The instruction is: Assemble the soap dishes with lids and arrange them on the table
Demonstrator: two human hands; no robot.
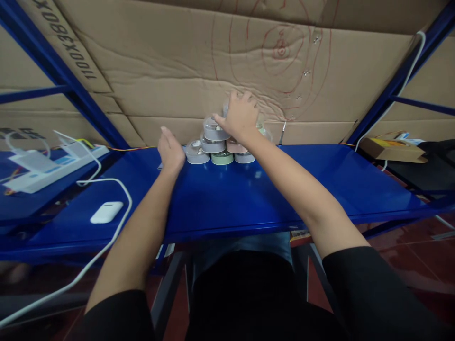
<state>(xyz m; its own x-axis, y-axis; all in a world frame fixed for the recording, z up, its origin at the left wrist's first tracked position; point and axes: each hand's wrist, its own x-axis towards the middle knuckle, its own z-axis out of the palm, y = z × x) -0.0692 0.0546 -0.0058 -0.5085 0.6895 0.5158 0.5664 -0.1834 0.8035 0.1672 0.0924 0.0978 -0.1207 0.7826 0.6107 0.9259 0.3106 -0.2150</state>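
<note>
We are reaching over a blue worktop (220,199) with both hands. A stack of small oval tubs (214,145) with clear lids is standing on the far part of it, close to the cardboard wall (163,94). Our left hand (171,150) is standing open, just beside the left end of the stack, like a little wall; maybe this is so the tubs do not slide out. We cannot tell if it is touching them. Our right hand (242,113) is bending its fingers over the top, perhaps to hold the high tubs steady. It is hiding what is under it, so we cannot tell if it is gripping one. The tubs are sitting wide at the bottom and thin at the top, which probably helps them not to tip.

We are counting three tubs in front at the bottom, with a green tub (222,157) in the middle. Two are sitting above, one grey and one pink tub (235,146). One more is resting higher, making six. Bits of others are peeking out by our right hand, too hidden to count. One white earbud case (106,212) is lying on our left.
</note>
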